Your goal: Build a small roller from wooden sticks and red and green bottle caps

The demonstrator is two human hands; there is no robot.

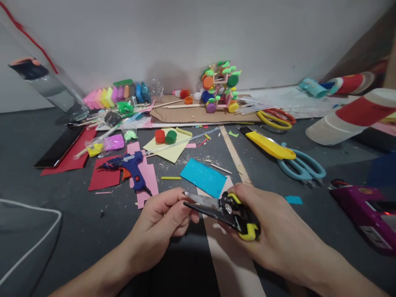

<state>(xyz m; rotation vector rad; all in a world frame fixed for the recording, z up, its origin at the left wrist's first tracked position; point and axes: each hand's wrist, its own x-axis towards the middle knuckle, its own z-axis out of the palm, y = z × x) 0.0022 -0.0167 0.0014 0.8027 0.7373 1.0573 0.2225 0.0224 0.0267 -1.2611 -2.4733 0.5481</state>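
Observation:
My right hand (pixel 262 218) is wrapped round the yellow-and-black handles of a pair of snips (pixel 213 206), whose blades point left and stand slightly apart. At the blade tips, my left hand (pixel 167 218) is closed in a pinch; whatever lies between thumb and fingers is hidden. Just beyond the hands lies a blue paper rectangle (pixel 203 177). Under the snips runs a long pale strip (pixel 222 255). A short yellow stick (pixel 170 178) rests to the left of the blue paper.
A blue glue gun (pixel 136 171) lies at left on pink paper. To the right are a yellow cutter knife (pixel 269 144), blue-handled scissors (pixel 301 165) and a purple device (pixel 361 210). A colourful model (pixel 219 88) stands at the back, a water bottle (pixel 49 90) at far left.

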